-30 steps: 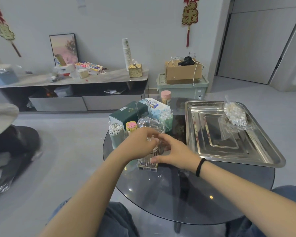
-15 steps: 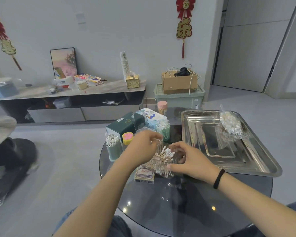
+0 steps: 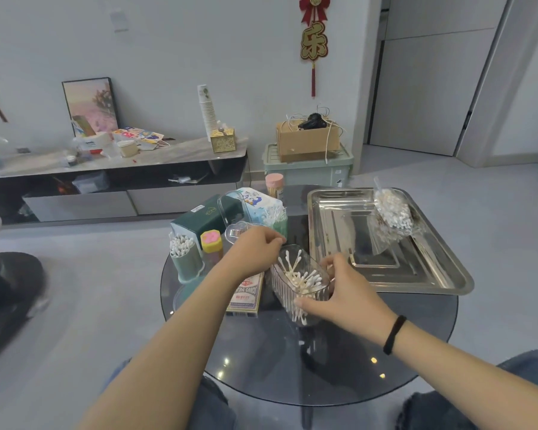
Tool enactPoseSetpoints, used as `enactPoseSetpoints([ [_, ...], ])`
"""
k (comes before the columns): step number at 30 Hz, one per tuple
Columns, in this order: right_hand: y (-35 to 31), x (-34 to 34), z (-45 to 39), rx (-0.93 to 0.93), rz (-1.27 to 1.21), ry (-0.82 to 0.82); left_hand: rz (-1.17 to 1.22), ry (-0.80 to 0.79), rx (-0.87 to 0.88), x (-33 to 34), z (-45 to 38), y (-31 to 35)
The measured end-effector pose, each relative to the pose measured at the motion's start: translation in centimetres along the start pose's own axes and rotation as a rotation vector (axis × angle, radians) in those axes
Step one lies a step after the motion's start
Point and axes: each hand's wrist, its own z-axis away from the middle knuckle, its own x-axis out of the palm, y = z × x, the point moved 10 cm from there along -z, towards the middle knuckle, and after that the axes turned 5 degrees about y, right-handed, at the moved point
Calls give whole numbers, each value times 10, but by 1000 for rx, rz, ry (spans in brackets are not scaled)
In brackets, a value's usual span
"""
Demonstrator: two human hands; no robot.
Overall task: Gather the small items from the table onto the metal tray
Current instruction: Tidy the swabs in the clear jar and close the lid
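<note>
A clear ribbed container of cotton swabs stands uncovered near the middle of the round glass table. My right hand grips its near right side. My left hand is at its far left rim and holds the clear lid just behind the container. The metal tray lies to the right, with a plastic bag of cotton swabs on its far part. A deck of cards lies flat under my left wrist.
Behind my left hand stand a grey-green cup of swabs, a small yellow jar, a dark green box, a tissue pack, a green swab cup and a pink-lidded jar. My knees are under the near table edge.
My left hand has lifted the clear lid off the swab container and moved it back and left. My right hand has slid round to the container's near side. The camera has tilted up.
</note>
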Motion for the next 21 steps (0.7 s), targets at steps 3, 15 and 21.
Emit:
enactPoseSetpoints([
  [3,-5,10,-6,-51,6,-24,-4,14,-1,2,-3,-3],
  [15,-37,20,-28,-171,293,-50,23,169,24,-29,14,-26],
  [21,-54,25,-58,-186,236,-73,-57,328,-44,-63,-7,-46],
])
